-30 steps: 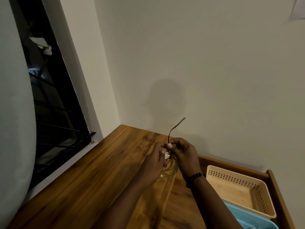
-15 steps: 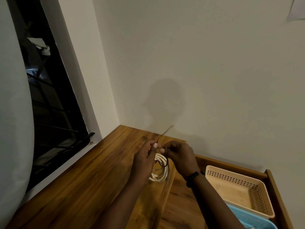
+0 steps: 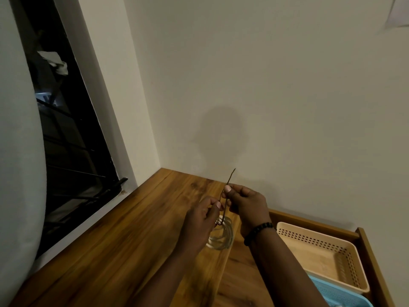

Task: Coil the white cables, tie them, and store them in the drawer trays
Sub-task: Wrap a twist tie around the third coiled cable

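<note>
**Tie pulled up, coil now hanging lower**

Since half a second ago your right hand [image 3: 245,207] has risen and drawn the dark tie [image 3: 228,185] upward, so its free end now stands well above your knuckles instead of lying low near the wall. Your left hand [image 3: 199,222] has stayed just beside it, thumb and forefinger pinching the tie lower down, right above the coil. Your right thumb and forefinger pinch the tie higher up. The white cable coil [image 3: 221,237] hangs below and between your hands, over the table [image 3: 110,251], with the tie looped through its top.

That upward draw looks like you cinching the loop: the coiling seems done and the tying is under way. Storing is not yet done; the beige tray [image 3: 321,258] and the blue tray [image 3: 332,295] wait to the right of your right forearm.
</note>
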